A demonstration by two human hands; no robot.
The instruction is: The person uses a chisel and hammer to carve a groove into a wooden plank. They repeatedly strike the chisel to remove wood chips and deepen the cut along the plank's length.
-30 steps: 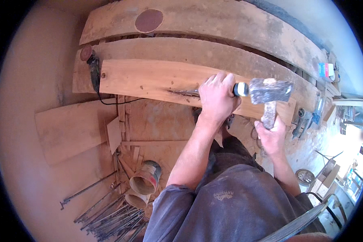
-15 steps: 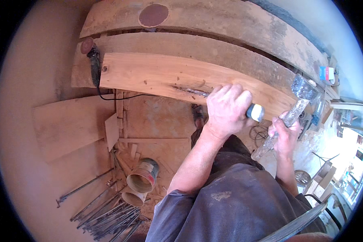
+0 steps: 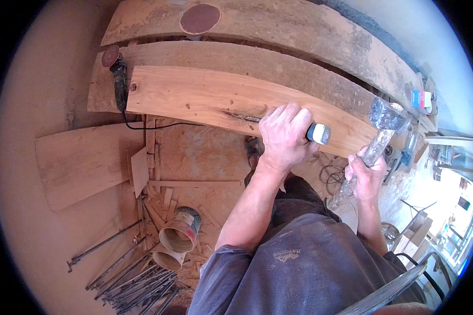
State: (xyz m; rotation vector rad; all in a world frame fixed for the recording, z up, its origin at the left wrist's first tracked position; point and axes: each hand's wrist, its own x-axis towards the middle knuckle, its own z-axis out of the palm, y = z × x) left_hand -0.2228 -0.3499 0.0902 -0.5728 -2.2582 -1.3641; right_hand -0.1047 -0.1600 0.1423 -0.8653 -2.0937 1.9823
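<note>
A light wooden plank (image 3: 194, 97) lies along the near edge of the bench, with a dark, rough groove (image 3: 234, 115) in its surface. My left hand (image 3: 286, 131) is closed round the dark handle of a chisel (image 3: 319, 133), whose pale-banded, metal-capped end sticks out to the right. The chisel's blade slants low to the left, its tip at the groove; my fingers hide part of it. To the right, my right hand (image 3: 367, 173) grips the worn handle of a hammer (image 3: 388, 114). The hammer's heavy metal head is raised, apart from the chisel's cap.
An angle grinder (image 3: 120, 84) with a cord rests by the plank's left end. A round sanding disc (image 3: 200, 19) lies on the far bench board (image 3: 278, 26). Below stand buckets (image 3: 180, 231) beside several metal bars (image 3: 142, 283). A small box (image 3: 420, 98) sits at the right.
My left hand and the chisel have shifted a little left along the groove. The hammer has come slightly left too, still held up. The whole view has moved slightly.
</note>
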